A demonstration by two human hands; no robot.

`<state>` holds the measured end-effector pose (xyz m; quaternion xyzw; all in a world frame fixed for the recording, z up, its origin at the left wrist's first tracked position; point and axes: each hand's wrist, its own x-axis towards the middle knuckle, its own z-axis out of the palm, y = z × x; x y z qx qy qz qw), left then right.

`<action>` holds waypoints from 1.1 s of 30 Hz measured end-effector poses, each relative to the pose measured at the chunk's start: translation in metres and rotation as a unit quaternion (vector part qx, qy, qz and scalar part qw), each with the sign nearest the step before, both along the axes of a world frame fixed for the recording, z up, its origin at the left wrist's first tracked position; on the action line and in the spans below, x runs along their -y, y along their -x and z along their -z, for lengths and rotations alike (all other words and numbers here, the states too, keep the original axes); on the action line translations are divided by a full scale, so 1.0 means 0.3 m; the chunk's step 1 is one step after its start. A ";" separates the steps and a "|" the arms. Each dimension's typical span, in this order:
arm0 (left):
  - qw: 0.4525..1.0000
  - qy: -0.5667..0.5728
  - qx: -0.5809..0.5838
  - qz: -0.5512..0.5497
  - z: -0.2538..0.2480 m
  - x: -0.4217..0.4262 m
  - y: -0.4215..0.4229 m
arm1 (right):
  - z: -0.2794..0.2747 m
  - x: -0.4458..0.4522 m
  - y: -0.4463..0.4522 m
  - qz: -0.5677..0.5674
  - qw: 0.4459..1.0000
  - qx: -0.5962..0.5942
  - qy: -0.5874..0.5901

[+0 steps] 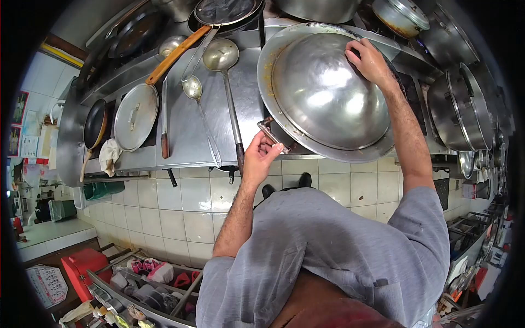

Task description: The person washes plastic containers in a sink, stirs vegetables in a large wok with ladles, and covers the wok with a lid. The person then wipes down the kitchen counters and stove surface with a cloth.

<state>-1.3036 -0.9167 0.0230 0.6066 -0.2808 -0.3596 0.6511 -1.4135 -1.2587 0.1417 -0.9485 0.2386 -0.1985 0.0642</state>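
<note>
A domed metal lid (pixel 328 93) rests in a wide metal pan (pixel 266 71) on the stove. My right hand (pixel 367 61) is at the lid's upper right, fingers curled in a pinch at its surface; whatever they hold is hidden. My left hand (pixel 261 158) is closed on the metal handle (pixel 272 134) at the pan's lower left side. Just left of that hand lies a long ladle (pixel 231 101) with a dark grip. A smaller slotted spoon (pixel 202 109) lies on the steel counter (pixel 183 128).
A flat round lid (pixel 136 117), a small frying pan (pixel 96 123) and a cloth (pixel 110 157) are at the left. Large pots (pixel 459 109) stand at the right. Above are a wooden-handled strainer (pixel 226 10) and an aluminium pot (pixel 401 16). Tiled floor (pixel 191 208) shows below.
</note>
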 end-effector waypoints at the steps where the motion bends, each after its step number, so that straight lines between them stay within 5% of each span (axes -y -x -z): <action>1: 1.000 0.005 -0.001 0.006 0.001 -0.001 -0.005 | 0.002 -0.007 -0.002 0.013 1.000 -0.005 0.009; 13: 0.998 -0.012 -0.019 0.054 0.107 -0.121 -0.007 | 0.055 -0.058 -0.023 0.144 0.987 -0.028 0.061; 17: 0.995 -0.074 0.047 0.057 0.179 -0.263 -0.026 | 0.041 0.045 -0.011 0.064 0.994 -0.082 -0.032; 21: 0.990 -0.071 -0.117 -0.015 0.249 -0.415 -0.033 | 0.048 0.072 -0.014 0.062 0.993 -0.070 -0.070; 33: 0.930 -0.196 -0.142 -0.276 0.462 -0.863 0.151 | 0.047 0.068 -0.027 0.076 0.997 -0.025 -0.011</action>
